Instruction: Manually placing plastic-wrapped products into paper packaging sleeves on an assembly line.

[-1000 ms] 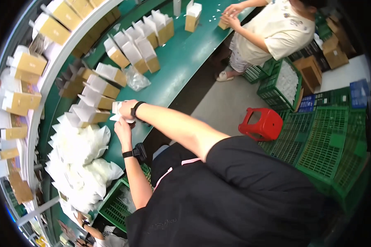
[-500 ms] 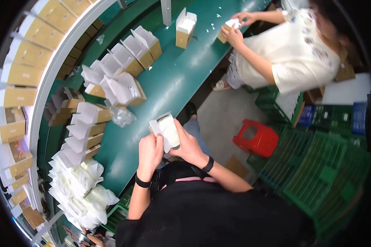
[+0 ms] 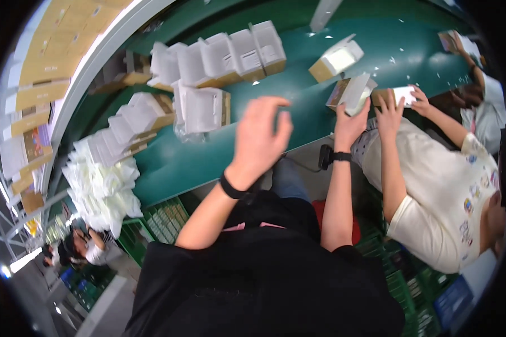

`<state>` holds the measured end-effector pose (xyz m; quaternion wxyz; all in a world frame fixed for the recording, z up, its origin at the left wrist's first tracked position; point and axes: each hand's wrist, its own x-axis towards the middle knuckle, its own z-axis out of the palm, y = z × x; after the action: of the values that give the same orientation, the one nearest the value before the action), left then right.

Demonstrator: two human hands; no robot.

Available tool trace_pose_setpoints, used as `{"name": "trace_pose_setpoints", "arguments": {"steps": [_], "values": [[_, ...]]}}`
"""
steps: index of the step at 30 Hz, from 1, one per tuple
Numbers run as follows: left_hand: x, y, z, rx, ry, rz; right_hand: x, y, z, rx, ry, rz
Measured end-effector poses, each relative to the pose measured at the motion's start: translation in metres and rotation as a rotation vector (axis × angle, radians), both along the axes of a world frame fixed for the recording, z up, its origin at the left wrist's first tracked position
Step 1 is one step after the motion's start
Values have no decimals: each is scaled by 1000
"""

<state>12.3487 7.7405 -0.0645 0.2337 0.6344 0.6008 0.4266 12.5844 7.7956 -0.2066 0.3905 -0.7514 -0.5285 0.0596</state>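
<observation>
My right hand [image 3: 351, 124] reaches out over the table's near edge, closed on a small cardboard box [image 3: 337, 92] with its white lid flap raised. Something pale and wrapped sits inside it. The box is beside the co-worker's hands, and I cannot tell whether it rests on the table. My left hand [image 3: 258, 137] hovers over the green table [image 3: 168, 174], holding nothing, with thumb and fingers apart and slightly blurred. Closest to it stands an open box [image 3: 202, 109] with a white inside. Another open box [image 3: 331, 60] holding a white packet lies farther back.
A row of open boxes [image 3: 213, 59] stands at the back left, with more boxes [image 3: 132, 123] nearer. White plastic packets [image 3: 104, 180] are heaped at the table's left end. At right, a co-worker's hands [image 3: 391, 115] hold a box. A metal post [image 3: 324, 14] rises behind.
My left hand has let go of the box and moved up over the table. My right hand has carried the box away to the right, beside the co-worker. The view has turned.
</observation>
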Motion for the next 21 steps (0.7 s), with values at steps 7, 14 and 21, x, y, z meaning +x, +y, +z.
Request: {"name": "trace_pose_setpoints", "arguments": {"steps": [7, 14, 21], "values": [[-160, -45, -25, -25, 437, 637, -30, 12, 43, 57, -260, 74], [-184, -49, -38, -466, 339, 437, -176, -77, 79, -162, 110, 969], [-203, -52, -57, -701, 355, 223, -258, -89, 65, -240, -288, 1240]]}}
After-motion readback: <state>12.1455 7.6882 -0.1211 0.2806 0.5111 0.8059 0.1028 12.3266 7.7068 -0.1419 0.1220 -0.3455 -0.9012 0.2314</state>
